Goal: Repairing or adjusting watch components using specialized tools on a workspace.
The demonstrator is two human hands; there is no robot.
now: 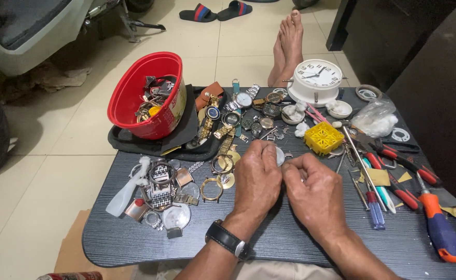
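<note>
Item: small round silvery watch part (280, 155), held between both hands just above the dark wood-grain low table (290, 238), at its middle.

Left hand (256, 181): black-strapped wristwatch on the wrist; fingers curled together, pinched on the part's left edge.

Right hand (313, 189): fingers bent inward and closed against the part's right side (whether they also pinch a tool cannot be told; the knuckles hide it).

Step in hand, as judged: close work on the small disc, pressing or prying at its rim with both thumbs. The next move would call for a steady grip and fine fingertip pressure, since the piece is small and smooth.

Surroundings:
- red plastic bucket (134, 98), tilted on a black tray, holding loose watch pieces, far left;
- row of assorted wristwatches (243, 111) beyond the hands;
- heap of metal bracelets and gold bezels (171, 192), left of the left hand;
- white round alarm clock (316, 80), far edge;
- yellow plastic grid block (323, 137), near the right hand;
- red-handled pliers (402, 161) and orange-and-blue screwdriver (438, 225), right side.
</note>
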